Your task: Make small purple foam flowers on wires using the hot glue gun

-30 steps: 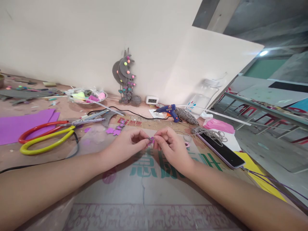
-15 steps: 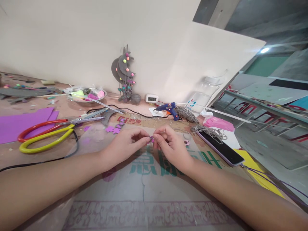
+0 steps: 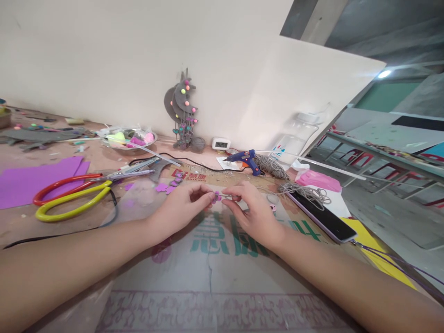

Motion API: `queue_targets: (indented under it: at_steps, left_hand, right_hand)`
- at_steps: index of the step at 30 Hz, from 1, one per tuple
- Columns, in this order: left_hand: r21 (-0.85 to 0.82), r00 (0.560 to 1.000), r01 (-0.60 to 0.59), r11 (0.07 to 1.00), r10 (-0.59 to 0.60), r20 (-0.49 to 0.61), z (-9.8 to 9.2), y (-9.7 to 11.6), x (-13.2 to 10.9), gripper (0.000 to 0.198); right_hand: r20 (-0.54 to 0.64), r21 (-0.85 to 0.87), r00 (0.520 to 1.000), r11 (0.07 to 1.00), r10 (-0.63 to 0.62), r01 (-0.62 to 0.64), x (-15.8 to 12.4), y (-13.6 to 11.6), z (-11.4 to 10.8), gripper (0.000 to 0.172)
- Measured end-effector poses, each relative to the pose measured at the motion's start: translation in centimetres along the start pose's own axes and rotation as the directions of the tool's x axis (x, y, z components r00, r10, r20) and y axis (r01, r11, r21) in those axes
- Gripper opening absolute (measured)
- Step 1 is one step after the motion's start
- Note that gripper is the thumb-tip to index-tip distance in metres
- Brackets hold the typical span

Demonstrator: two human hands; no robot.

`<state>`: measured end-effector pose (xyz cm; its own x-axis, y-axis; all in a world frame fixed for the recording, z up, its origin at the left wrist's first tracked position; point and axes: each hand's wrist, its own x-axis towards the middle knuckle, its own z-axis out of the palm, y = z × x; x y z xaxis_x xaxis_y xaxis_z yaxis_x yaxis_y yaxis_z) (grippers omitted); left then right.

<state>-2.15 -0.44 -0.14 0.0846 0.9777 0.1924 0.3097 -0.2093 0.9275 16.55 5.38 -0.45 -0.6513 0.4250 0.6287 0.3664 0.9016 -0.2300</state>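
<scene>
At the centre, my left hand (image 3: 185, 206) pinches a small purple flower-shaped piece (image 3: 216, 197) between thumb and fingertips. Close beside it on the right, my right hand (image 3: 255, 210) grips a thin grey strand, apparently yarn, that reaches to the flower piece. Its thumb and index tips are slightly apart, while the other fingers curl behind, partly hidden. More purple cut flowers (image 3: 166, 188) lie just beyond my left hand, near small grey pieces. Both hands are over a cloudy plastic sheet (image 3: 166, 277) with green lettering.
Scissors (image 3: 74, 194) and purple sheets (image 3: 38, 182) lie left. Behind are a bowl of pompoms (image 3: 128, 141), a grey moon ornament (image 3: 182, 108), a small digital clock (image 3: 221, 144) and a blue glue gun (image 3: 248, 161). A phone (image 3: 322, 215), grey yarn (image 3: 305, 192) and a bottle (image 3: 293, 136) stand or lie right.
My right hand has drawn slightly away from the left, with its thumb and index parting a little. The purple flower piece and the strand now show between the hands. The view has shifted slightly.
</scene>
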Motion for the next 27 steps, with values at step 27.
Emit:
queue_targets:
  at_steps: [27]
  left_hand:
    - [0.054, 0.997, -0.068, 0.996, 0.065, 0.043, 0.1, 0.1, -0.2, 0.018]
  right_hand:
    - [0.244, 0.597, 0.806, 0.571, 0.540, -0.563, 0.9, -1.9, 0.7, 0.017]
